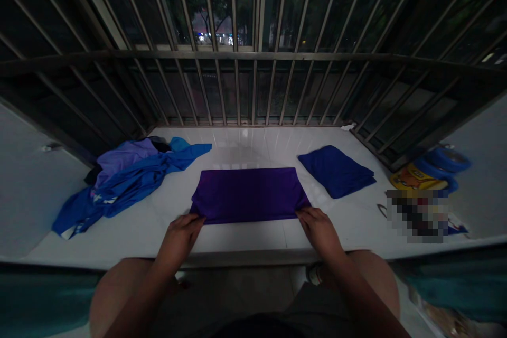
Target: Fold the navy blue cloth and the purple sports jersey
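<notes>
A flat rectangle of folded purple cloth [249,195] lies in the middle of a white tiled ledge [253,145]. My left hand [180,237] grips its near left corner, and my right hand [319,229] grips its near right corner. To the right of the purple cloth sits a neatly folded navy cloth [336,171], apart from my right hand. A crumpled heap of blue and lilac garments [127,179] lies to the left, beyond my left hand.
Dark metal window bars [253,90] run along the ledge's far side. At the right stand a yellow packet [415,178] and blue rolls of tape [441,161]. A pixelated, unreadable patch [418,216] covers something next to them. The ledge's near edge lies just below my hands.
</notes>
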`<state>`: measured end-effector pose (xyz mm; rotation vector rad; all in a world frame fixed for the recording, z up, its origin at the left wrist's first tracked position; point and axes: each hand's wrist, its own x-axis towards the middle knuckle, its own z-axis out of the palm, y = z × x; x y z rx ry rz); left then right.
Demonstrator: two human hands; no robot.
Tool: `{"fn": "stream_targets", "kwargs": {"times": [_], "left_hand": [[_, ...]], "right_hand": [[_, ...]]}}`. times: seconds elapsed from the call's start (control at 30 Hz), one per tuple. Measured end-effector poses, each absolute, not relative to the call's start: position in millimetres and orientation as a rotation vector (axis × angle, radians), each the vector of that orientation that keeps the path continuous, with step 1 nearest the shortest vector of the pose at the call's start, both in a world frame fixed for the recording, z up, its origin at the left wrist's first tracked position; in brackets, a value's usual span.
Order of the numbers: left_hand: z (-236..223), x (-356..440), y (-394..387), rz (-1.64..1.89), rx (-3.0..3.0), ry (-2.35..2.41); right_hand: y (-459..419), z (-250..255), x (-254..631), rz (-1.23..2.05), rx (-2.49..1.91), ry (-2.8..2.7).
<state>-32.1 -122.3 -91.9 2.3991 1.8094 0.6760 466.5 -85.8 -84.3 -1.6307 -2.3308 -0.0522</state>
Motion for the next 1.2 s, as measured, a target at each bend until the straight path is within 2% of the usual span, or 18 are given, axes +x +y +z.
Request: {"fn": "stream_targets", "kwargs": {"times": [0.23, 0.47, 0.53, 0.6, 0.7, 0.83, 0.93, 1.07, 1.2], "left_hand": [[-101.0, -17.8, -144.8, 0.636, 2.513, 1.793], [-121.3, 34.6, -192.5, 0.54, 2.552, 1.682], [-121.6, 41.1, -201.4, 0.564, 2.504, 1.664], [-117.6, 42.2, -205.9, 0.67, 2.406, 1.649], [-102.4, 39.0, -202.9, 0.938, 2.07, 1.688], [-70.8, 33.8, -173.7, 1.104, 1.444, 1.655], [-48.2, 32.2, -130.9, 1.146, 1.046, 1.498], [-31.9, 32.8, -63.6, 1.024, 0.818, 1.317], [-33.8, 31.8, -17.7, 0.768, 0.933, 1.377]], "right_hand": [[-97.7, -76.9, 466.1, -0.077, -1.83, -2.118], [-102.7, -72.8, 479.4, -0.305, -2.359, -1.663], [-99.1, -72.6, 484.0, -0.218, -2.476, -1.581], [-91.6, -71.5, 489.6, 0.031, -2.504, -1.57], [-75.9, -66.9, 494.2, 0.268, -2.391, -1.571], [-58.6, -51.2, 473.1, 0.216, -2.258, -1.52], [-55.3, -30.1, 425.2, 0.163, -2.058, -1.531], [-70.8, -6.9, 327.5, 0.22, -1.721, -2.04], [-103.7, -16.8, 239.3, 0.322, -1.461, -2.504]]}}
